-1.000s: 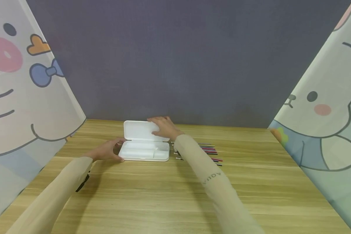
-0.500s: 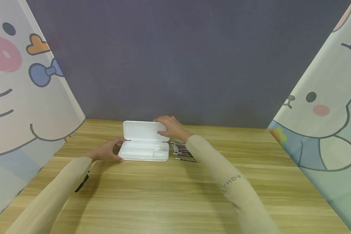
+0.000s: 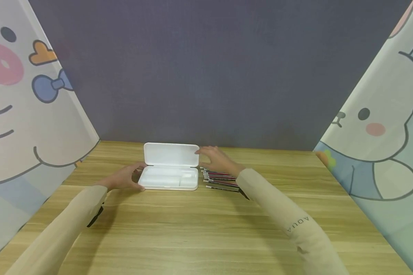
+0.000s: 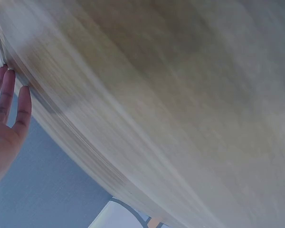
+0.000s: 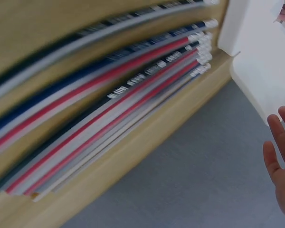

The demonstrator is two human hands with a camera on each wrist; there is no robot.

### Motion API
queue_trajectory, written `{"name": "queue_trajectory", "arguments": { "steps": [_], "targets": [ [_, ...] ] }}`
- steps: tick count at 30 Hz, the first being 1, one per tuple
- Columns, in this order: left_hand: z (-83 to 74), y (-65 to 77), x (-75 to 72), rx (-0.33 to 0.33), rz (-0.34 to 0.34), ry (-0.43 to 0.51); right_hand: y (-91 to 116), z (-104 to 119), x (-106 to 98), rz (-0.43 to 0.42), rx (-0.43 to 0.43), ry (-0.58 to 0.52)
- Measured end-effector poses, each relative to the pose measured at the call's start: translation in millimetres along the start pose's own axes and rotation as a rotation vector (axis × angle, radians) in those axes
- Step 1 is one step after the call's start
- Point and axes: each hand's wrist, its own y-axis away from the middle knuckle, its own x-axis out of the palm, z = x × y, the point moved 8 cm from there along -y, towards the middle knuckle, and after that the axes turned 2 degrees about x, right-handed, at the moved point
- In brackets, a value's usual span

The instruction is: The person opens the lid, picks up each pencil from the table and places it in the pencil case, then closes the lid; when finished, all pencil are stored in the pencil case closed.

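A white pencil case [image 3: 168, 178] lies open on the table, its lid [image 3: 171, 154] tilted back behind the tray. Compartments divide its interior, and none of them holds anything. My left hand [image 3: 124, 178] holds the case's left end, thumb at the front corner and fingers at the back one. In the left wrist view, straight fingers [image 4: 7, 95] reach the case's edge. My right hand [image 3: 217, 158] is just right of the lid, its fingertips close to the lid's right edge. Nothing is in that hand; its fingers [image 5: 278, 135] look spread and relaxed in the right wrist view.
Several pencils [image 3: 220, 176] with white ends lie side by side right of the case, partly hidden under my right forearm. A dark grey panel [image 3: 206, 76] rises behind the wooden table [image 3: 165, 229]. Cartoon-printed panels [image 3: 17, 114] flank both sides.
My right hand has moved right, off the inside of the lid to beside its right edge, uncovering the whole lid. My left hand has stayed at the case's left end.
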Motion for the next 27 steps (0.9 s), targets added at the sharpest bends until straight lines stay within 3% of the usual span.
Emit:
{"name": "queue_trajectory", "arguments": {
  "steps": [6,27],
  "targets": [
    [1.1,-0.4,0.3,0.008,0.000,-0.003,22,-5,6,-0.016,-0.040,-0.027],
    [3.4,-0.2,1.1,0.008,0.010,-0.001,95,-23,18,0.081,0.021,-0.051]
  ]
}}
